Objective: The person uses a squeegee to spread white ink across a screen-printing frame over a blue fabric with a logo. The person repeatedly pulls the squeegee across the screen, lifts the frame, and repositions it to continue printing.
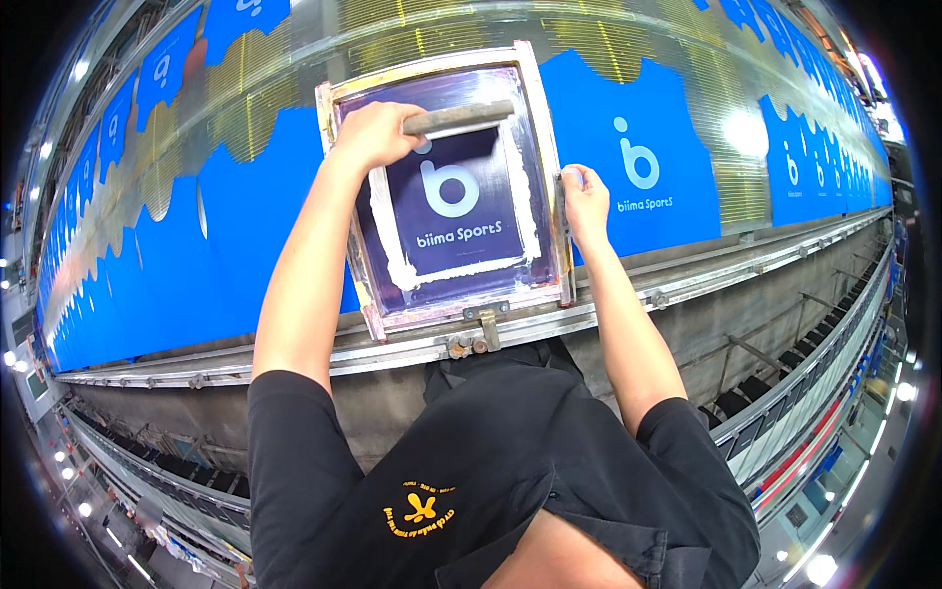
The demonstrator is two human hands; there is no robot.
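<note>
Long table (pixel 736 103), across the picture's upper half, bearing blue fabric pieces (pixel 672 123). Framed screen (pixel 541 108), upper centre; within its rim, dark mesh, pale emblem, smeared white border (pixel 402 273). Grey squeegee (pixel 461 118), inside, toward the top; left hand (pixel 376 134) grasping its left end. Right hand (pixel 586 201), clenched at the screen's right rail.

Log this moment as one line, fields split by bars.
Left hand: gripping squeegee | right hand: at right edge of screen-printing frame | blue fabric panels: both sides

Frame (pixel 540 118) hems squeegee (pixel 461 117) in; room over right blue fabric (pixel 659 123).
</note>
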